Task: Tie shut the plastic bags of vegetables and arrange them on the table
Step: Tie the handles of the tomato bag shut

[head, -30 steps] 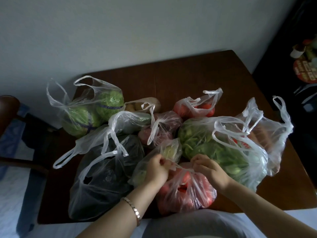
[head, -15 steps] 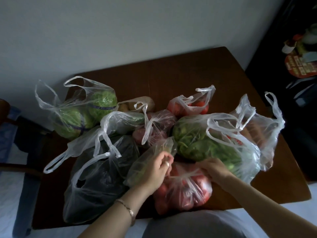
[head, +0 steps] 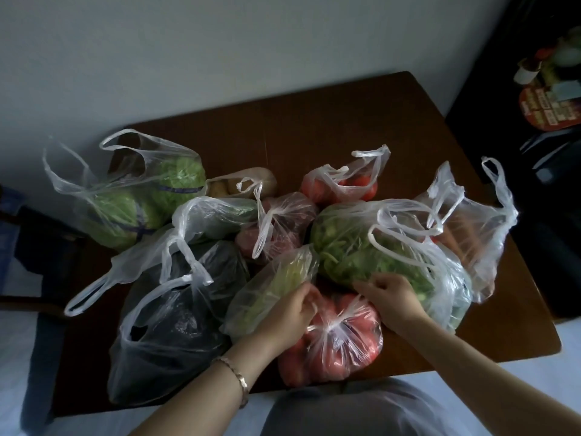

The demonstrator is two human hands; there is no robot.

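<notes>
Tomato bag (head: 342, 350) lies at the near edge of the bench (head: 314, 121), with its handles gathered into a knot on top. Left hand (head: 287, 313) pinches one handle end just left of the knot. Right hand (head: 391, 298) has its fingers curled on the other end, to the right. Greens bag (head: 361, 247) touches the tomato bag from behind. Dark bag (head: 176, 325) lies to its left with its handles loose.

A table (head: 330, 121) is carrying crowded bags: cabbage bag (head: 141, 199) far left, dark bag (head: 173, 335) near left, tomato bag (head: 342, 344) at the near edge, greens bag (head: 361, 247) right
</notes>
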